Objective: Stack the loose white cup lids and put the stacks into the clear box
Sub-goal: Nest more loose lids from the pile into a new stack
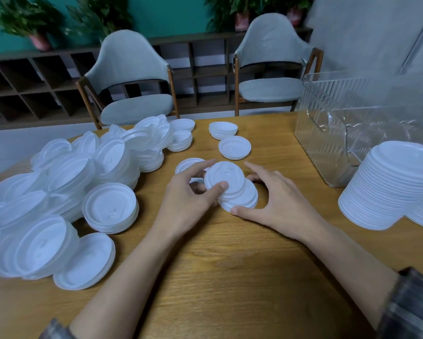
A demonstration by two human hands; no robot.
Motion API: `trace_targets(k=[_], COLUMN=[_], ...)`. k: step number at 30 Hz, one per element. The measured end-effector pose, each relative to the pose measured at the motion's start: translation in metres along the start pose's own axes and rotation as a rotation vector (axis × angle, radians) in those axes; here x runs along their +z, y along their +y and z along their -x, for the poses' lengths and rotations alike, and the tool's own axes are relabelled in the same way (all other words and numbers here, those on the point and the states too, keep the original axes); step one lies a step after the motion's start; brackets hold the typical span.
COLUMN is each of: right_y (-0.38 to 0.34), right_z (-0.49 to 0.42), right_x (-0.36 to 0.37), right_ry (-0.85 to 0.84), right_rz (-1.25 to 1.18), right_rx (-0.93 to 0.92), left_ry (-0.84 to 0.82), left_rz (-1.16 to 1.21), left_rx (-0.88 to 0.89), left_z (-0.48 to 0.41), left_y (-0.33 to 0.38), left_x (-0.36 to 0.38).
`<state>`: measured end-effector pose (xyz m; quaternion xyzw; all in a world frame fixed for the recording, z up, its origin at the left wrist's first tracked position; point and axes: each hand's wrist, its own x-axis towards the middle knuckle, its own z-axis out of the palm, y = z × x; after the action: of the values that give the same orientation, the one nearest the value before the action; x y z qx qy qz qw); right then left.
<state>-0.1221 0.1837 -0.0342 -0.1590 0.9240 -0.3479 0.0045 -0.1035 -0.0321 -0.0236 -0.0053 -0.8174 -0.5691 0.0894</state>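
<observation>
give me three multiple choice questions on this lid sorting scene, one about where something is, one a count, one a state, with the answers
1. Where on the table is the clear box?
A) far right
B) near left corner
C) dead centre

2. How many chairs stand behind the table?
A) one
B) two
C) four

3. What is the left hand doing?
A) lying flat on the table
B) reaching into the box
C) pinching a white lid over a small stack

Answers:
1 A, the box sits at the far right, behind the tall stack.
2 B, two grey chairs stand at the table's far side.
3 C, its thumb and fingers grip the tilted lid.
</observation>
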Motion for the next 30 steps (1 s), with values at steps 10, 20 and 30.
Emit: trace_targets(k=[10, 20, 30], right_y=[-0.002, -0.001, 0.001], right_z=[0.002, -0.001, 0.0], right_x=[-0.002, 0.001, 0.0], right_ry=[-0.009, -0.007, 0.001], right_rz=[0.016, 0.038, 0.066], right_rx=[-0.039, -0.076, -0.097], left_ry=[-0.112, -0.029, -0.03], left_rz=[-0.12, -0.211, -0.224], left_rx=[0.081, 0.146, 0.117], left_z=[0.004, 0.006, 0.01], left_y=[-0.007, -0.006, -0.003], left_x=[0.007, 0.014, 0.015])
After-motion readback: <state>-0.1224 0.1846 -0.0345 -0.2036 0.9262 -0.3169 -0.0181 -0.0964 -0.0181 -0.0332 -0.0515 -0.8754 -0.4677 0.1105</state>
